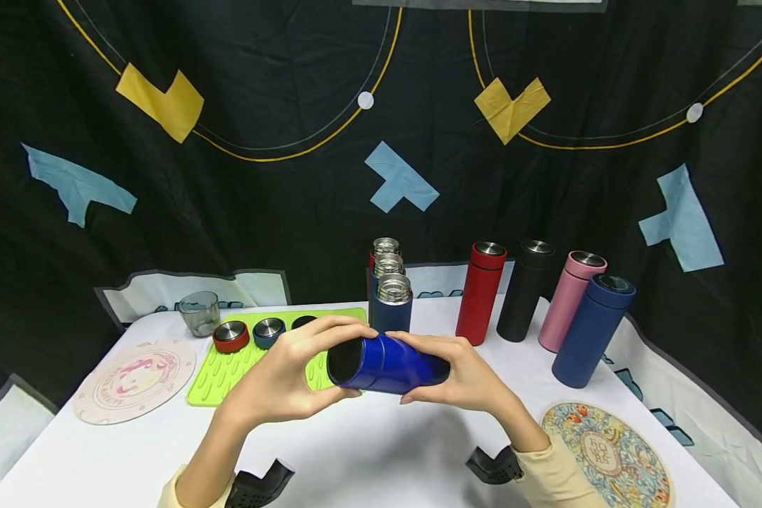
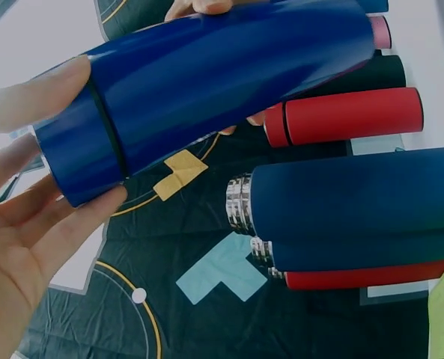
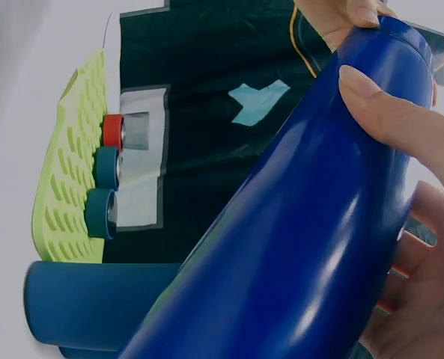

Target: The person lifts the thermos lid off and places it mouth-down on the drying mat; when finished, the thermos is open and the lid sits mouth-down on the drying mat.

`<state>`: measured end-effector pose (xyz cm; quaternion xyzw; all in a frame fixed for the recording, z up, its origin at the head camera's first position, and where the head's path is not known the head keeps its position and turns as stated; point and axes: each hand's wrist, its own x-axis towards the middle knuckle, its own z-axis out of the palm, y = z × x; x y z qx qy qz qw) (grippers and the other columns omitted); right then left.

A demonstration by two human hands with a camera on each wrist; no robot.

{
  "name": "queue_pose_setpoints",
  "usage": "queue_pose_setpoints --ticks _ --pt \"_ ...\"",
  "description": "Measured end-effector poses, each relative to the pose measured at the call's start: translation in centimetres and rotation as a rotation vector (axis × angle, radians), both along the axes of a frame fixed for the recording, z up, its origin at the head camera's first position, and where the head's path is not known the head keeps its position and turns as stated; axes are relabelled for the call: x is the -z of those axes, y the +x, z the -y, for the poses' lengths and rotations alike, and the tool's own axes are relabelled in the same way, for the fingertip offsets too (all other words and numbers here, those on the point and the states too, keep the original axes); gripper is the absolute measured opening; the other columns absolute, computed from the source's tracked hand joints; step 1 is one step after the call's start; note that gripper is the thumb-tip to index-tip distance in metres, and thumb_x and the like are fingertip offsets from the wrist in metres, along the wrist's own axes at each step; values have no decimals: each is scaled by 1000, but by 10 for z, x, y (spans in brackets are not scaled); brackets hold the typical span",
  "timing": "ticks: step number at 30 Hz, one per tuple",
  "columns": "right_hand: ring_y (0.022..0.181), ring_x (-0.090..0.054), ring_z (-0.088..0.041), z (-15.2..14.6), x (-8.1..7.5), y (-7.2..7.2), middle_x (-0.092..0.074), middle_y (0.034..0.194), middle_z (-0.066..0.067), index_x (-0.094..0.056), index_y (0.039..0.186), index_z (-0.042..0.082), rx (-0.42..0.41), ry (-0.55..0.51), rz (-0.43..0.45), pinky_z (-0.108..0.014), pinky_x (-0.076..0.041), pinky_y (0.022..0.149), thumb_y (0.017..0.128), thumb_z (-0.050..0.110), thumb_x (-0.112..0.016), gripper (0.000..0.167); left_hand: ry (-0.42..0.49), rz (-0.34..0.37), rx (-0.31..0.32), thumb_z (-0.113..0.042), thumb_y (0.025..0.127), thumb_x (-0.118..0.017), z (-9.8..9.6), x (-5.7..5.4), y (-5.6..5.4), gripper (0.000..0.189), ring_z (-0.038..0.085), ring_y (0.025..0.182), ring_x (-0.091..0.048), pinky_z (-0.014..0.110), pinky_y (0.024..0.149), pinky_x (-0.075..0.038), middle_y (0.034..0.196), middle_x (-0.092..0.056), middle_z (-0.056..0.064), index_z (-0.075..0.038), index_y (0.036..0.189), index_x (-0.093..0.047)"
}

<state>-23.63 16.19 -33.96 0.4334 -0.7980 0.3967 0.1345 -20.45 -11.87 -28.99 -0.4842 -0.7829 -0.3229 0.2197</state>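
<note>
A glossy blue thermos flask [image 1: 387, 365] is held tilted sideways above the table, its lid end toward the left. My left hand [image 1: 276, 374] grips the lid end between thumb and fingers; a dark seam line shows beside those fingers in the left wrist view. Around the body of the flask [image 3: 304, 202], my right hand [image 1: 470, 374] curls its thumb and fingers. Just behind the held flask stand several lidless flasks, the nearest one blue [image 1: 391, 314], with bare metal necks.
Red [image 1: 231, 339], blue [image 1: 269, 334] and dark [image 1: 303, 322] lids sit on a green mat [image 1: 212, 377]. A glass [image 1: 200, 314] and a round placemat [image 1: 136, 381] are at left. Lidded red [image 1: 480, 296], black [image 1: 524, 296], pink [image 1: 570, 303] and blue [image 1: 592, 335] flasks stand right, behind a patterned placemat [image 1: 609, 455].
</note>
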Motion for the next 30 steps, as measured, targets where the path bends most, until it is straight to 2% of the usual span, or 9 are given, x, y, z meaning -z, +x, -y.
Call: queue_pose_setpoints --ticks 5,9,14,18,24,30 --pt "112 -60 -18 1 1 0 -62 128 2 -53 140 23 4 4 0 -37 -54 88 72 35 -86 77 -5 5 -34 -18 69 -88 0 1 1 68 19 117 -55 40 88 -54 129 -57 -1 -22 130 -59" --pt "110 -61 -18 2 0 2 -63 127 2 -53 139 23 24 0 -18 -38 -54 88 71 36 -86 77 6 11 -38 -19 69 -88 -1 0 2 68 19 118 -55 38 88 -54 129 -58 -1 -20 131 -59" --pt "110 -62 -19 4 -3 5 -63 126 1 -53 140 23 51 5 -47 -37 -54 87 70 36 -87 78 37 66 -52 -23 70 -88 -1 0 1 69 19 120 -54 36 86 -55 131 -57 -1 -21 132 -58" --pt "111 -62 -22 4 -4 8 -63 127 -1 -53 140 24 92 0 -88 -38 -54 86 69 31 -88 79 77 113 -102 -31 71 -87 -4 1 2 70 19 119 -55 32 80 -56 131 -57 -2 -22 134 -57" --pt "114 -60 -27 6 -6 11 -60 130 -5 -52 140 22 178 -12 -167 -44 -54 87 68 27 -89 81 143 122 -204 -38 72 -85 -9 4 0 71 19 112 -60 26 73 -57 127 -61 -2 -19 134 -56" --pt "116 -60 -28 8 -8 13 -61 129 -6 -53 140 20 224 -7 -232 -45 -53 87 66 25 -90 83 171 177 -273 -40 73 -84 -14 5 3 72 23 113 -60 28 71 -58 128 -60 1 -20 135 -55"
